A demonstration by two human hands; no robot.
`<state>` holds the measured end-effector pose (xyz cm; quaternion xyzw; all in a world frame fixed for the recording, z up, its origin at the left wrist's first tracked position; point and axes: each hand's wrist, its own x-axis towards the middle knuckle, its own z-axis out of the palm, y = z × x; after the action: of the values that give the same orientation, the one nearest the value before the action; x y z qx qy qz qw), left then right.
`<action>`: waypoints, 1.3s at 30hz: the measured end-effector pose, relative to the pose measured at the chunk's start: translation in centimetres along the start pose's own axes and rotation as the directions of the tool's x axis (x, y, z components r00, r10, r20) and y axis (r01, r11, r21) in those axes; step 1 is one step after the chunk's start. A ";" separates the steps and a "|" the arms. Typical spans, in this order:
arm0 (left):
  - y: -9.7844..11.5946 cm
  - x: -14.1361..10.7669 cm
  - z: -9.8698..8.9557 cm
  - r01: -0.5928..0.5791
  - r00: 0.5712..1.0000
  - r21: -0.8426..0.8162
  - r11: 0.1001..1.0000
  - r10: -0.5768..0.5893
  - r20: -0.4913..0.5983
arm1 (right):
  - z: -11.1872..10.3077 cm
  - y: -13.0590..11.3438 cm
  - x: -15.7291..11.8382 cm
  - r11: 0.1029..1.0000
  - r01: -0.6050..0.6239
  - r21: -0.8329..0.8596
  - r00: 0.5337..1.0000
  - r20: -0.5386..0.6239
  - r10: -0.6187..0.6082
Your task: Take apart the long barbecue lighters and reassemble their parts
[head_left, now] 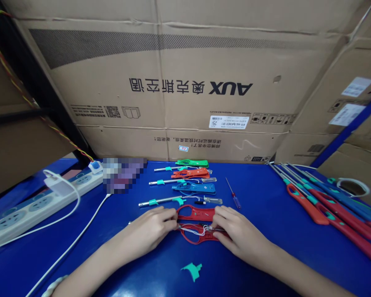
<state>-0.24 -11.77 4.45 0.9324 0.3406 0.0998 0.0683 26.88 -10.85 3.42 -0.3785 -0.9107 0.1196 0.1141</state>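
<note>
- Centre of the dial, the lower red shell [208, 236] is lying on the blue tabletop [160, 268], with white wires [191, 232] running across it.
- At nine o'clock the left hand [160, 222] is working right by the shell's edge, thumb and fingers pressing together and pinching a metal tube [129, 223]; its tip is peeking out beyond the wrist side.
- Over at three o'clock the right hand [235, 231] is curling in, thumb and forefinger pinching a small wired part [210, 227] above the shell; those fingertips are hiding most of it, so its exact shape is hard to call.
- Straight up at twelve, the upper red shell [202, 213] is lying just beside its partner.
- Farther along twelve, blue [200, 189], orange [190, 173] and green handles [193, 163] are lining up, tubes pointing toward nine.
- Between one and two, a screwdriver [235, 201] is resting alone.
- Down at six, a teal piece [194, 272] is lying well apart from both hands.
- Out by three, long-tubed lighters [309, 206] are bunching together; around nine, a power strip [40, 206] is stretching along the table.
</note>
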 end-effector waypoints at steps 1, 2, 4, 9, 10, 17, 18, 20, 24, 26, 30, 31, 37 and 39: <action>0.1 0.0 0.0 -0.003 1.000 0.018 1.000 0.003 -0.003 | 0.0 0.0 0.0 1.000 -0.001 0.000 1.000 -0.001 0.001; 0.2 0.0 0.0 -0.007 1.000 0.035 0.999 0.007 -0.005 | 0.0 0.0 0.0 1.000 0.000 -0.001 1.000 -0.003 0.000; 0.3 0.0 -0.1 -0.020 1.000 0.064 0.998 0.021 -0.016 | 0.0 0.0 0.0 1.000 0.004 -0.005 1.000 -0.011 -0.004; 0.8 0.1 -0.3 -0.033 0.998 0.076 0.997 0.037 -0.055 | 0.1 -0.1 0.0 1.000 0.013 -0.024 1.000 -0.024 -0.014; 0.9 0.1 -0.3 -0.030 0.998 0.073 0.997 0.033 -0.052 | 0.0 -0.2 0.0 1.000 0.010 -0.024 1.000 -0.023 -0.011; 1.1 0.2 -0.3 -0.017 0.999 0.070 0.997 0.020 -0.044 | -0.1 -0.4 0.0 1.000 -0.024 0.011 0.998 -0.052 0.025; 1.1 0.3 -0.2 -0.016 0.999 0.076 0.997 0.019 -0.041 | -0.1 -0.4 0.0 0.999 -0.026 0.019 0.997 -0.067 0.027; 1.1 0.3 -0.2 -0.015 0.999 0.086 0.996 0.018 -0.034 | -0.1 -0.4 -0.1 0.999 -0.023 0.040 0.995 -0.095 0.026; 1.0 0.3 0.1 -0.023 0.999 0.098 0.995 0.027 -0.045 | -0.4 -0.8 -0.2 0.996 0.003 0.085 0.992 -0.123 0.008; 1.1 0.4 0.3 -0.024 0.997 0.104 0.994 0.032 -0.070 | -0.6 -1.1 -0.3 0.995 0.030 0.096 0.994 -0.110 -0.020; 1.2 0.5 0.8 -0.010 0.996 0.146 0.989 0.024 -0.091 | -0.8 -1.7 -0.4 0.988 0.126 0.085 0.991 -0.057 -0.121; 1.2 0.6 0.9 -0.012 0.995 0.161 0.987 0.028 -0.097 | -0.8 -1.8 -0.4 0.986 0.143 0.080 0.989 -0.049 -0.139; 1.2 0.8 1.4 -0.035 0.994 0.204 0.978 0.056 -0.098 | -0.3 -1.7 -0.3 0.969 0.238 0.071 0.971 -0.041 -0.235; 1.2 0.7 1.4 -0.036 0.995 0.191 0.981 0.054 -0.089 | -0.2 -1.6 -0.3 0.965 0.257 0.051 0.966 -0.030 -0.256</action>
<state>1.41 -12.30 3.40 0.9364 0.3302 0.1120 -0.0390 26.12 -12.16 4.06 -0.2557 -0.9470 0.1244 0.1496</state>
